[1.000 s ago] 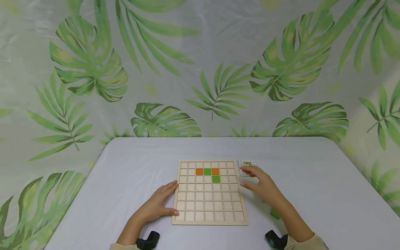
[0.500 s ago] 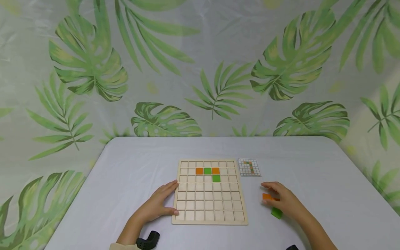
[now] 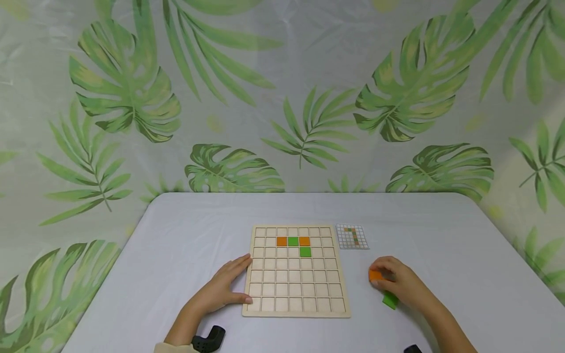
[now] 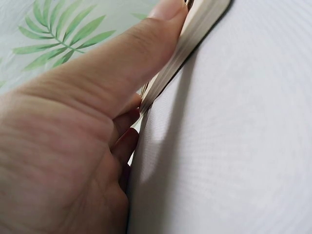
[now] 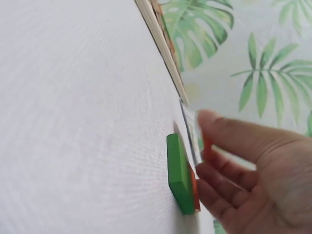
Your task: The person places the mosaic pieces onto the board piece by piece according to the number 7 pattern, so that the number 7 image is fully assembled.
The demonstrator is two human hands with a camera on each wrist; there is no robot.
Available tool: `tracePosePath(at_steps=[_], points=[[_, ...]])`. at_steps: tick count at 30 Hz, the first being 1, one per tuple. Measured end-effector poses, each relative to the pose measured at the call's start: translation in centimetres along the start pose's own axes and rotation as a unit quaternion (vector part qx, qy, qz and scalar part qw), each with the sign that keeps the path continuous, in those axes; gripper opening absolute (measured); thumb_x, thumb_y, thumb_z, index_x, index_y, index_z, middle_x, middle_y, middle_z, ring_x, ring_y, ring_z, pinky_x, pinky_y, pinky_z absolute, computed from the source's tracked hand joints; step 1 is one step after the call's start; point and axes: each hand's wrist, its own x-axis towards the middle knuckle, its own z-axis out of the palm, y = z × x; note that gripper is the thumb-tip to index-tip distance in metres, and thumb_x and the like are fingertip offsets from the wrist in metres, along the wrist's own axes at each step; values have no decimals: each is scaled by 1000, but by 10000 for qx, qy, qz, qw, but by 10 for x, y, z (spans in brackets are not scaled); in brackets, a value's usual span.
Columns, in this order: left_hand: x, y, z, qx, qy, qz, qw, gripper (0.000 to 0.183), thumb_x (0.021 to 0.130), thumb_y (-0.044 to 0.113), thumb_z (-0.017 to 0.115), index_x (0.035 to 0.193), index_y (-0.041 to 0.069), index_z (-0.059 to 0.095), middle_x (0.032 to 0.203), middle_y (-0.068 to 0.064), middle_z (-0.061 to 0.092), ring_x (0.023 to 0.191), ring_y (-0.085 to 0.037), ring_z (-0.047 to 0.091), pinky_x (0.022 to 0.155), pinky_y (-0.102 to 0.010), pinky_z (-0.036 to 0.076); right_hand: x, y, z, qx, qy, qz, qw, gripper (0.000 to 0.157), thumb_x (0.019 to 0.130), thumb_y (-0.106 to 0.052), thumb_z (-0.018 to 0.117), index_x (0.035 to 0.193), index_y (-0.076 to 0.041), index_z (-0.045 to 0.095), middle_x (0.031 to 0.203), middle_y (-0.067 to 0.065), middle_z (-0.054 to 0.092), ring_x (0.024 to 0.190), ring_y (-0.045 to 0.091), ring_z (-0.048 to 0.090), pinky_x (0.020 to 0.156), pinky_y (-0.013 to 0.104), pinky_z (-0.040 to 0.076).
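Backdrop (image 3: 318, 39): pale w/ green leaf prints, at 12 o'clock behind the white surface (image 3: 198, 215). Board (image 3: 289, 277): wooden 7x7 grid, flat near mid-surface. Clock pts below are from board ctr.

L hand (image 3: 225, 287) at 9 o'clock: unclosed, fingers straight-ish, tips touching board's L edge, thumb at its lower L corner. R hand (image 3: 399, 282) at 3 o'clock: thumb + fingers pinch an orange tile (image 3: 375, 275); can't tell if tile's touching surface.

Card (image 3: 352, 237) w/ small grid + orange/green cells: flat at 2 o'clock, just off board.

Loose green tile (image 3: 390, 300) on surface btwn 3 & 4 o'clock, under R hand's near side; R wrist view has a second orange tile (image 5: 196, 192) right up against it.

Four tiles set in board: L orange (image 3: 281, 241) at 11, top green (image 3: 293, 241) at 12, R orange (image 3: 304, 241) just past 12, lower green (image 3: 305, 252) at 1, directly below R orange.
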Motion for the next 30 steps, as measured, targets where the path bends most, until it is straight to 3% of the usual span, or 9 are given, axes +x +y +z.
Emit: tracePosePath(at_steps=[6,10,16,24,30], points=[[0,0,0,19,-17,21,10000,97,62,50,72,140,7,32,145,-6,25,132,-30,18,106,-49,9,12,-17,1,6,236,-589,9980,28,78,-14,70,104,-8,61,100,-6,57,90,10,54,75,30,49],[0,0,0,29,-26,52,10000,97,62,50,72,140,7,32,145,-7,25,132,-30,18,106,-50,10,25,-33,6,144,158,-805,9965,31,80,-21,68,107,-8,61,102,-5,57,91,11,54,74,30,49],[-1,1,0,26,-23,29,10000,97,62,49,72,139,6,32,145,-7,25,132,-31,18,106,-50,9,46,-53,24,328,11,-1131,9930,30,79,-16,69,107,-7,62,103,-3,59,89,14,53,74,32,49],[-1,0,0,10,-26,28,10000,97,62,49,72,140,7,32,146,-7,24,132,-31,18,106,-50,9,68,-66,60,745,-271,-975,9921,31,81,-17,66,109,-3,62,103,2,56,85,17,52,72,27,48],[-1,0,0,8,-14,9,10000,97,62,50,72,140,7,32,146,-6,25,132,-31,18,105,-50,10,76,-68,81,653,-119,-1040,9924,27,79,-18,69,103,-9,62,99,-6,56,89,11,53,77,26,47]])
